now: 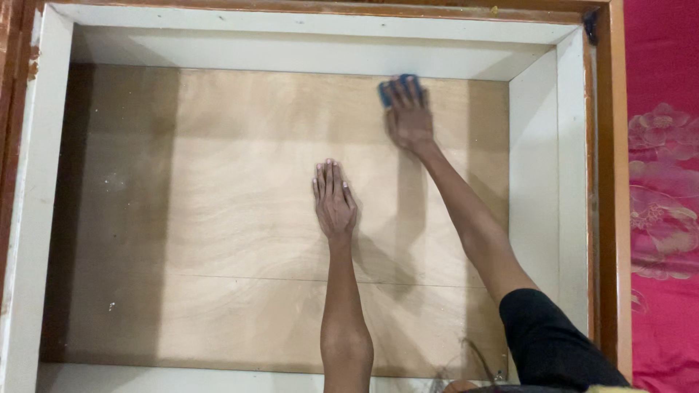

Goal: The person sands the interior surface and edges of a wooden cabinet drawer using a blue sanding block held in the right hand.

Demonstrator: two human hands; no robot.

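Right hand (409,120) presses a blue pad (393,86) on plywood (240,218); left hand (334,200) lies flat, fingers straight.

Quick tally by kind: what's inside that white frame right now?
Hands: 2, left hand and right hand
Blue pad: 1, under the right hand
Plywood panel: 1
Total: 4
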